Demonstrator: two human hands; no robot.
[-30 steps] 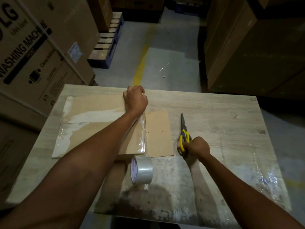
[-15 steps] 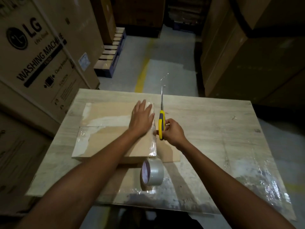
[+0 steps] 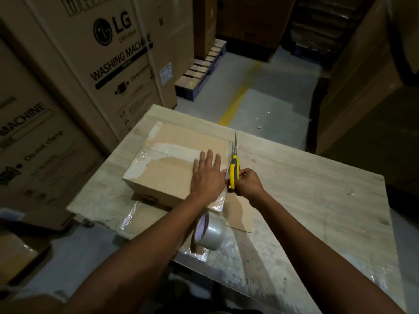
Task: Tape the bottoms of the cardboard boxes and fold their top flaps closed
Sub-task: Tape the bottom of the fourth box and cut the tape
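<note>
Cartons (image 3: pixel 108 71) stacked on the far left, big ones with LG washing machine print, plus a pallet (image 3: pixel 201 71) on the floor behind them. Next over is the wooden table (image 3: pixel 306 189). The cardboard box (image 3: pixel 167 175) sits on its left half, with patches of torn tape and white scuffs across the top. One flap (image 3: pixel 240 214) lies flat on the table, sticking out from the box's right side.

The left hand (image 3: pixel 207 175) is laid palm down on the box top near the right edge. Its fingers are straight and slightly spread, so it's gripping nothing, just pressing. Shiny clear tape runs along that edge and down to the tape roll (image 3: pixel 210 231), which stands on its rim on the table just in front of the box's near right corner.

Right beside the left hand, the right hand (image 3: pixel 248 183) has its fingers curled round the yellow handles of the scissors (image 3: pixel 234 165). The blades point away along the box edge, and I can't tell if they're parted.

Further right the tabletop has glossy patches. A yellow floor line (image 3: pixel 235 103) runs off beyond the table, and dark stacked boxes (image 3: pixel 362 98) fill the far right.
</note>
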